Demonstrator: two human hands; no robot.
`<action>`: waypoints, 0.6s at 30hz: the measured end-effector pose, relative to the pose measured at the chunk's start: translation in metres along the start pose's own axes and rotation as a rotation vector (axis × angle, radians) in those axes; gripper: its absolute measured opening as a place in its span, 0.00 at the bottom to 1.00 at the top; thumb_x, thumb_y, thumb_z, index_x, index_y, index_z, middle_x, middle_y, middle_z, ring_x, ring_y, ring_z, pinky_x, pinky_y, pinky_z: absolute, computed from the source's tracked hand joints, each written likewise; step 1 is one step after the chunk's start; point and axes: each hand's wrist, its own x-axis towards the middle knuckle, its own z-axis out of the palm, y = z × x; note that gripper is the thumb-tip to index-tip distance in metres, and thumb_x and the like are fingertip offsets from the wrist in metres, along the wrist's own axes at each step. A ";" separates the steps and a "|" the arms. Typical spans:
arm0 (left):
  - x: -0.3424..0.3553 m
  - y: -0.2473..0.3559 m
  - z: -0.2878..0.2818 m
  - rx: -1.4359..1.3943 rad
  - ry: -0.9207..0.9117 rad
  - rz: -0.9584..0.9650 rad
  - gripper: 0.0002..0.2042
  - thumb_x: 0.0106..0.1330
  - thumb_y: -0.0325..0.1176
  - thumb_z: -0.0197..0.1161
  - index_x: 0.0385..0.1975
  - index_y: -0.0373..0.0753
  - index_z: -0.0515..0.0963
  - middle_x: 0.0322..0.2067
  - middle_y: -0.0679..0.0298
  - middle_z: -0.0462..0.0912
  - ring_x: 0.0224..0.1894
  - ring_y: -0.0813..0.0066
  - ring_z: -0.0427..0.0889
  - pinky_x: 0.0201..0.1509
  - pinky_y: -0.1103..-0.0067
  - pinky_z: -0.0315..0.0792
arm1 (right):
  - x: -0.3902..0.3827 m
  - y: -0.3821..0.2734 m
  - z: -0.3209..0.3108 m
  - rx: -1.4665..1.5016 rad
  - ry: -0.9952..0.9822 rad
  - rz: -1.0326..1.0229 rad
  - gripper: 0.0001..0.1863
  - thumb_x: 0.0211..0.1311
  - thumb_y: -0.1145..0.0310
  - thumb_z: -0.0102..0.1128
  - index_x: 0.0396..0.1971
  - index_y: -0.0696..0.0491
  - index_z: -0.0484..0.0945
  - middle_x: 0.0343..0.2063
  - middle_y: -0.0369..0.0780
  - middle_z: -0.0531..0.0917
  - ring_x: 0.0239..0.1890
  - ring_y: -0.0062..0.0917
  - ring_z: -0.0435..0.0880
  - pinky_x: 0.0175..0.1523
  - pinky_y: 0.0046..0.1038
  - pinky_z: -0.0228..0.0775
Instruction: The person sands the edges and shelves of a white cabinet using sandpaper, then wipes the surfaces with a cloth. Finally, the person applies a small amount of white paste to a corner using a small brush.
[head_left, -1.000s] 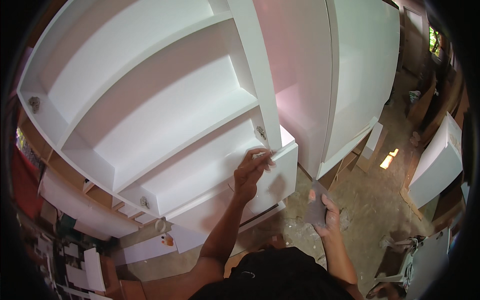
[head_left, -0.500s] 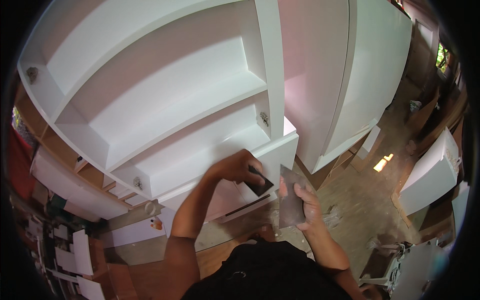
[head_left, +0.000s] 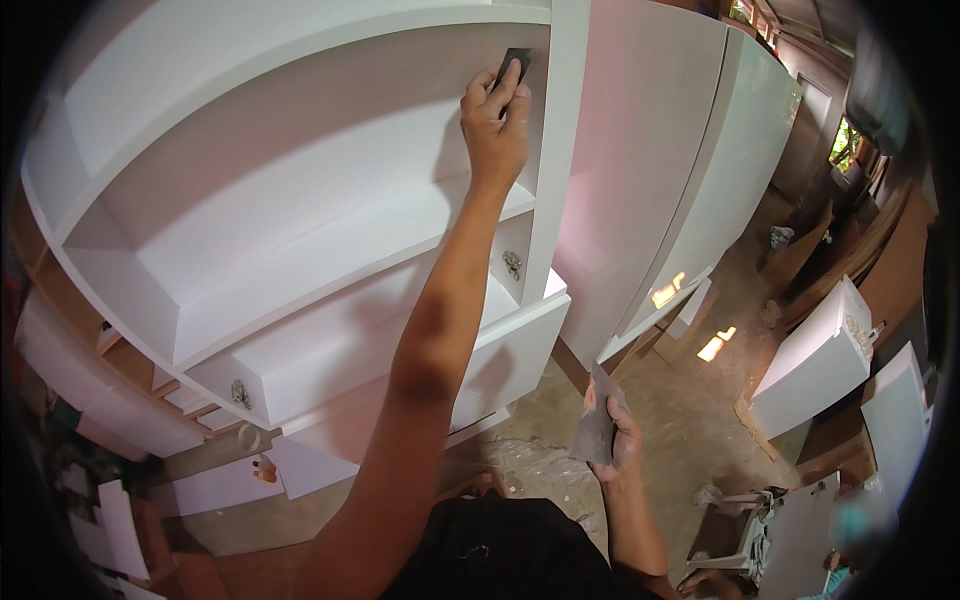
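Note:
My left hand [head_left: 497, 135] is stretched up into a compartment of a white cabinet [head_left: 290, 330]. Its fingers are closed on a small dark scraper blade [head_left: 518, 54], flat and thin, by the inner face of the right side panel near the compartment's upper corner. Whether the blade touches the panel I cannot tell. Lower down and to the right, my right hand [head_left: 627, 443] grips a larger grey scraper plate [head_left: 594, 432] by its edge, away from the cabinet. A pinkish patch shows at the plate's upper left edge.
Metal hinges [head_left: 512, 264] sit on the lower side panels. A tall white cabinet [head_left: 650, 170] stands to the right. White panels [head_left: 812, 360] and boards lean at the far right. Another person's hand [head_left: 715, 583] shows at the lower right edge. A tape roll [head_left: 249, 437] is at lower left.
My left hand has gone from the lower drawer front up into the upper compartment with its blade. My right hand still holds its plate, slightly lower in the view. The view has shifted.

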 end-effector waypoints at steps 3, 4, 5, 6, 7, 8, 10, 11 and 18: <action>0.006 -0.003 0.014 -0.006 0.023 0.003 0.16 0.67 0.34 0.59 0.52 0.40 0.81 0.55 0.54 0.72 0.56 0.60 0.70 0.56 0.72 0.70 | -0.004 0.000 -0.008 0.012 0.051 -0.043 0.22 0.64 0.69 0.59 0.57 0.58 0.71 0.49 0.40 0.81 0.49 0.26 0.81 0.55 0.27 0.73; 0.007 -0.004 0.015 0.020 0.026 0.025 0.16 0.67 0.34 0.59 0.52 0.40 0.81 0.55 0.54 0.72 0.57 0.59 0.68 0.57 0.70 0.69 | -0.005 0.000 -0.010 0.016 0.072 -0.059 0.22 0.64 0.69 0.58 0.57 0.58 0.71 0.50 0.40 0.81 0.50 0.25 0.81 0.56 0.25 0.73; 0.009 -0.005 0.017 0.046 0.029 0.047 0.15 0.67 0.34 0.59 0.52 0.40 0.81 0.56 0.55 0.71 0.58 0.57 0.66 0.58 0.68 0.68 | -0.006 -0.001 -0.014 0.013 0.087 -0.062 0.21 0.64 0.69 0.58 0.57 0.58 0.72 0.50 0.40 0.82 0.50 0.25 0.82 0.55 0.25 0.73; 0.011 -0.006 0.018 0.049 0.031 0.056 0.15 0.67 0.34 0.59 0.52 0.40 0.81 0.55 0.55 0.71 0.57 0.57 0.66 0.59 0.68 0.67 | -0.007 -0.001 -0.020 0.015 0.104 -0.064 0.21 0.64 0.69 0.58 0.56 0.58 0.72 0.50 0.40 0.82 0.49 0.25 0.82 0.55 0.25 0.74; 0.013 -0.008 0.019 0.053 0.034 0.064 0.15 0.67 0.34 0.58 0.51 0.40 0.81 0.55 0.55 0.71 0.57 0.57 0.66 0.60 0.67 0.66 | -0.007 0.000 -0.024 0.017 0.121 -0.065 0.21 0.64 0.69 0.59 0.56 0.58 0.73 0.49 0.39 0.82 0.49 0.25 0.82 0.55 0.24 0.74; 0.015 -0.011 0.020 0.056 0.037 0.072 0.15 0.67 0.34 0.58 0.51 0.40 0.81 0.54 0.56 0.71 0.56 0.57 0.66 0.60 0.67 0.65 | -0.007 0.000 -0.027 0.018 0.132 -0.067 0.20 0.64 0.69 0.59 0.55 0.58 0.73 0.49 0.39 0.82 0.49 0.25 0.82 0.54 0.24 0.74; 0.017 -0.013 0.023 0.139 0.076 0.135 0.14 0.67 0.34 0.60 0.51 0.40 0.82 0.50 0.57 0.75 0.53 0.63 0.72 0.56 0.72 0.69 | -0.006 0.000 -0.030 0.023 0.145 -0.070 0.20 0.64 0.69 0.59 0.55 0.57 0.74 0.48 0.39 0.83 0.48 0.24 0.83 0.53 0.24 0.75; 0.019 -0.015 0.023 0.180 0.096 0.167 0.14 0.67 0.34 0.61 0.50 0.41 0.82 0.48 0.58 0.77 0.51 0.66 0.74 0.54 0.75 0.70 | -0.006 0.001 -0.031 0.033 0.154 -0.070 0.20 0.64 0.69 0.59 0.55 0.58 0.74 0.48 0.39 0.83 0.48 0.25 0.83 0.53 0.24 0.75; 0.030 -0.012 0.023 0.060 0.054 0.126 0.14 0.66 0.33 0.61 0.50 0.41 0.82 0.48 0.59 0.77 0.48 0.69 0.73 0.51 0.75 0.70 | -0.004 -0.002 -0.030 0.091 0.162 -0.084 0.21 0.65 0.71 0.57 0.56 0.60 0.71 0.48 0.41 0.82 0.48 0.27 0.83 0.55 0.24 0.75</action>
